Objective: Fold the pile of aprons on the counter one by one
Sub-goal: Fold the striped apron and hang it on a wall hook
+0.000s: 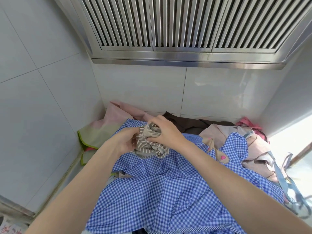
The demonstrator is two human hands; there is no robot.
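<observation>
A blue-and-white checked apron (168, 188) lies spread and rumpled over the counter in front of me. On its far part sits a bunched brown-and-white striped cloth (148, 146). My left hand (126, 141) grips the striped cloth from the left, fingers curled into it. My right hand (163, 130) holds the top of the same bundle from the right, fingers curled over it. More aprons lie around: a pink-and-green one (103, 130) at the back left, a dark brown one (187, 122) behind, and a beige patterned one (258, 149) to the right.
White tiled walls close in on the left (42, 98) and at the back. A steel range hood (185, 31) with slatted filters hangs overhead. A pink cloth (248, 124) sits in the back right corner. Blue straps (287, 183) trail at the right edge.
</observation>
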